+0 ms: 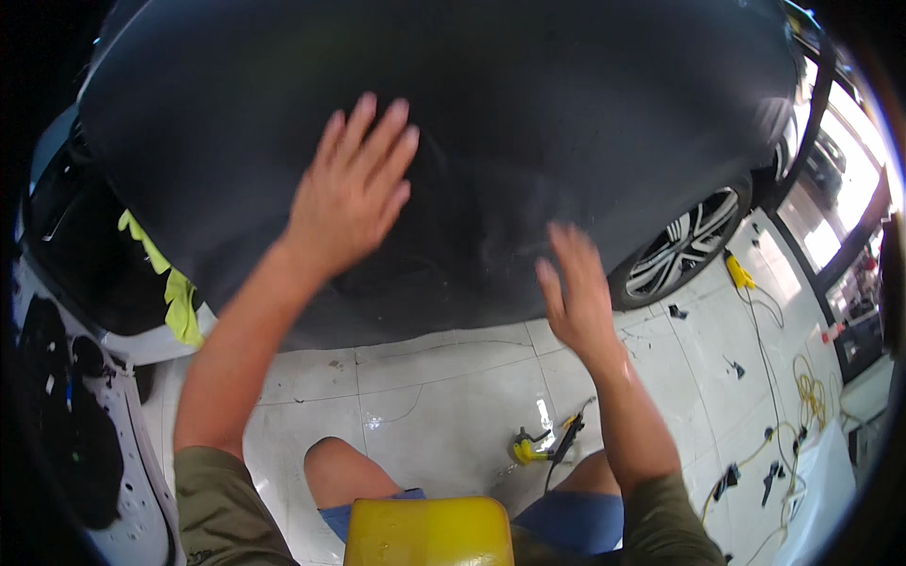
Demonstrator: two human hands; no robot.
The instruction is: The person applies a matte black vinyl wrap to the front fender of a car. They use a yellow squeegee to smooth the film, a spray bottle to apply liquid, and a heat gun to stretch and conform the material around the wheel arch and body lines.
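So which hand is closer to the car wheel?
Right. The right hand is a little left of the wheel; the left hand is farther left, over the black surface.

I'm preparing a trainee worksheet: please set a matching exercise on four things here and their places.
1. Lime-green cloth
2. Silver-and-black spoked wheel
3. Glossy yellow rounded object
4. Person's bare left hand

A. Picture's right side
B. Over the matte dark-grey sheet
C. Along the sheet's left edge
D. Picture's bottom edge

Pairs: 1-C; 2-A; 3-D; 4-B
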